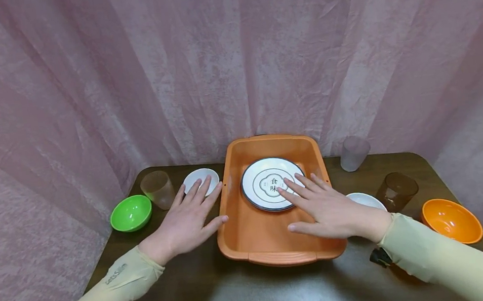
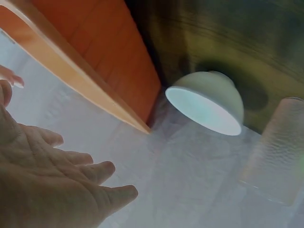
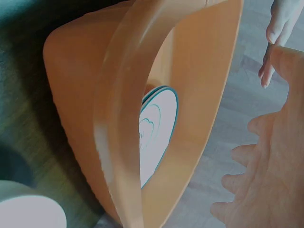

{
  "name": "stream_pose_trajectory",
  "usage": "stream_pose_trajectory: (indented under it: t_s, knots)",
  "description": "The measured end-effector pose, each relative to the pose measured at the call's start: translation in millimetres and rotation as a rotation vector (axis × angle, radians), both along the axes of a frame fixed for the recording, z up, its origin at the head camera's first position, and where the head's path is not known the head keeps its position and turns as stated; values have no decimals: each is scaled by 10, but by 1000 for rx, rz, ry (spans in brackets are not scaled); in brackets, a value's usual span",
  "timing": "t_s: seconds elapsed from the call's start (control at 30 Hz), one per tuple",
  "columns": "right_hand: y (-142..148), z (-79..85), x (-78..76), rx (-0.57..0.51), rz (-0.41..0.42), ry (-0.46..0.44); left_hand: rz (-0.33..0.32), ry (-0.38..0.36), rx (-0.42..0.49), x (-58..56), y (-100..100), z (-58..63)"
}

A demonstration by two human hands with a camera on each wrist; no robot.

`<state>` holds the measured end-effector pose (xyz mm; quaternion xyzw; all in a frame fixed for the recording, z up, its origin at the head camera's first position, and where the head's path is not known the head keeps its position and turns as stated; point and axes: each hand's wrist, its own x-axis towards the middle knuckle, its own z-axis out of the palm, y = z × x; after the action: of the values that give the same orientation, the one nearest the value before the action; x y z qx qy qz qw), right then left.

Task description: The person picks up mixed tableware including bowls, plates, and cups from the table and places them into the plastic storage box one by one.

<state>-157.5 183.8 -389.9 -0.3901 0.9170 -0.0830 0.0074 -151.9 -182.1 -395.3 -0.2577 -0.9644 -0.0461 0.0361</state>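
Note:
An orange plastic basin (image 1: 260, 237) stands in the middle of the table. Inside it lie white plates (image 1: 255, 174) with a dark rim and printed characters, stacked as the right wrist view shows. My left hand (image 1: 189, 221), fingers spread and straight, hovers left of the basin, overlapping a small white bowl (image 1: 199, 175) in the head view. In the left wrist view that white bowl (image 2: 213, 95) stands beside the basin's wall. My right hand (image 1: 324, 208) is held flat with spread fingers above the basin's right side, holding nothing. Another white bowl (image 1: 365, 200) is partly hidden behind the right wrist.
On the left are a green bowl (image 1: 131, 213) and a translucent cup (image 1: 158, 189). To the right stand a clear cup (image 1: 353, 153), a brown cup (image 1: 398, 191) and an orange bowl (image 1: 452, 221). A small black object (image 1: 380, 257) shows under the right sleeve. Pink curtains (image 1: 231, 62) hang behind.

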Motion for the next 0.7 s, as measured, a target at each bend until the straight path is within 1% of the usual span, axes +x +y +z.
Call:
stream_pose_trajectory:
  t_s: [0.33,0.5,0.7]
  knots:
    - [-264,4,-34,43,40,-54,69,-4,28,4,-286,-45]
    - [-448,20,-70,61,67,-48,104,7,48,17,-446,-64]
    - [-701,33,-133,83,96,-23,166,-24,103,64,-634,-76]
